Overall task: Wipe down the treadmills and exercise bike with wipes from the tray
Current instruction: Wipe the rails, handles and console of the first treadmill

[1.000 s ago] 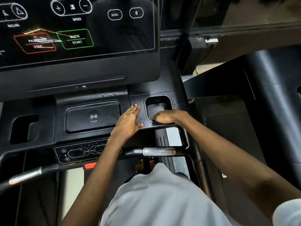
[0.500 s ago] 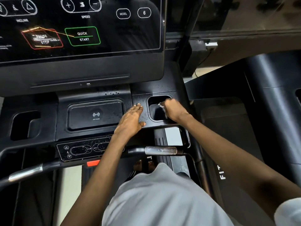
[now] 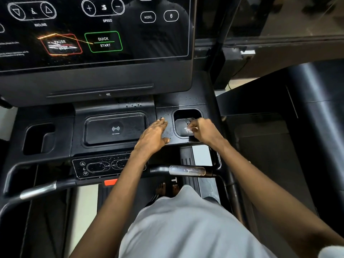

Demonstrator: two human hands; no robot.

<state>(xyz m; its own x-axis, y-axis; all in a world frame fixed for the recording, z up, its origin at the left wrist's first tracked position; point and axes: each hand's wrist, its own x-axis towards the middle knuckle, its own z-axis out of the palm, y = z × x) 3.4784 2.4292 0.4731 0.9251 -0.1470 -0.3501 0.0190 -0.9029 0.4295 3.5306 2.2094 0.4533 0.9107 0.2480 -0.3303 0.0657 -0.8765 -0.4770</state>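
I stand on a black treadmill facing its console [image 3: 115, 101]. My left hand [image 3: 153, 135] lies flat, fingers straight, on the console deck between the charging pad [image 3: 115, 129] and the right cup holder [image 3: 187, 116]. My right hand [image 3: 203, 132] reaches into that cup holder from its right rim, fingers curled round a small crumpled white wipe [image 3: 188, 129]. Only a corner of the wipe shows under the fingers. Wet streaks and droplets glisten on the holder's floor and on the deck around it.
The touch screen [image 3: 96, 28] with pause and quick start buttons rises above. A left cup holder [image 3: 40, 138], a button panel [image 3: 100, 166], silver-gripped handlebars [image 3: 187, 170] and a red stop key [image 3: 110, 182] sit nearer me. A second treadmill [image 3: 297, 127] stands to the right.
My right hand has shifted from the holder's front rim to its right side and now works deeper inside it. My left hand has stayed flat in place. The view has tilted slightly down.
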